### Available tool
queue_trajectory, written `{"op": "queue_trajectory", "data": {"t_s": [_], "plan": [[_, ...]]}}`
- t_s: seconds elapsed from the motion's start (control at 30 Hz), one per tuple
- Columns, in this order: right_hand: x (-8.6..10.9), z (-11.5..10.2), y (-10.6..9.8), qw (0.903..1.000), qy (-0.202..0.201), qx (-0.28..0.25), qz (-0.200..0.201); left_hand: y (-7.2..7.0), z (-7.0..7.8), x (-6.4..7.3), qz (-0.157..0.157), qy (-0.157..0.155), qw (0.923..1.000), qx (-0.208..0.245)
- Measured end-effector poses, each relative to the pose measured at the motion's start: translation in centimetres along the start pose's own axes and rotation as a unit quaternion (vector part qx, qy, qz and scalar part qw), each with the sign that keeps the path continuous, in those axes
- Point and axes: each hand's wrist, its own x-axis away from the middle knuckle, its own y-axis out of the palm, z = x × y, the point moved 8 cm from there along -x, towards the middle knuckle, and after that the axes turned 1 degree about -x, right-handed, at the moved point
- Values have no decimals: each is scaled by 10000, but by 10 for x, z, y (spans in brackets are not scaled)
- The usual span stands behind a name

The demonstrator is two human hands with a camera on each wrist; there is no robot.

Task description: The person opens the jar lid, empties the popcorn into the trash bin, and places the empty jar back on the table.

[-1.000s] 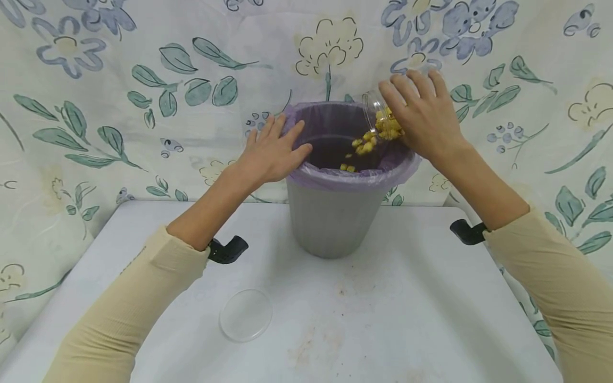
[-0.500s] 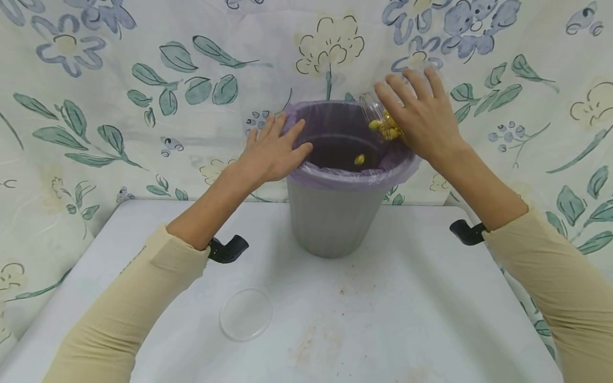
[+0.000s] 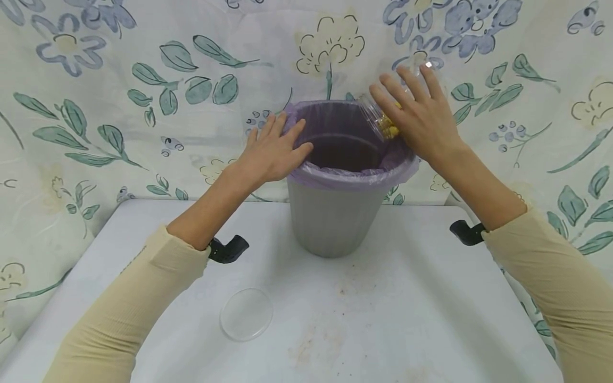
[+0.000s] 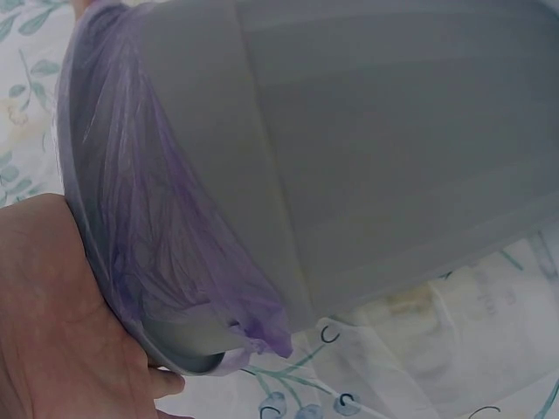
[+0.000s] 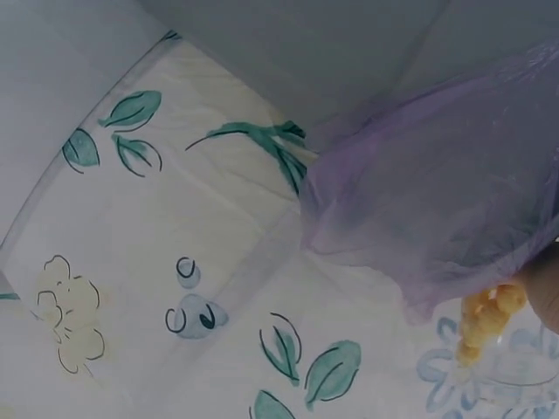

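Note:
A grey trash bin (image 3: 332, 226) stands near the table's back edge, lined with a purple plastic bag (image 3: 356, 182) folded over its rim. My left hand (image 3: 273, 151) rests on the rim's left side, fingers spread and mostly straight. Over the right side, my right hand (image 3: 423, 119) grips a clear jar (image 3: 373, 113), tilted with its mouth toward the bin. Small yellow pieces (image 3: 390, 130) lie inside the jar near its mouth; in the right wrist view the yellow pieces (image 5: 485, 325) show beside my hand. The bin's bottom is dark and its contents are hidden.
A clear round lid (image 3: 246, 315) lies on the white table (image 3: 407, 298), front left of the bin. Brownish specks and smudges mark the tabletop. A floral cloth (image 3: 201, 32) hangs behind the bin. Black wrist mounts (image 3: 230, 249) stick out beside both forearms.
Yellow pieces have fallen from the jar into the bin, and fewer show at its mouth. My right hand has tipped the jar further and shifted slightly left. My left hand stays still.

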Motion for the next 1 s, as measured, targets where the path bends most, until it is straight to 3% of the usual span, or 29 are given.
{"op": "queue_trajectory", "data": {"t_s": [0.5,1.0], "plan": [[6,5,4,9994,-62,232,-254,0,1,0,-8,-8,10000,-1],[9,8,4,9989,-81,143,-448,0,1,1,62,0,10000,23]]}}
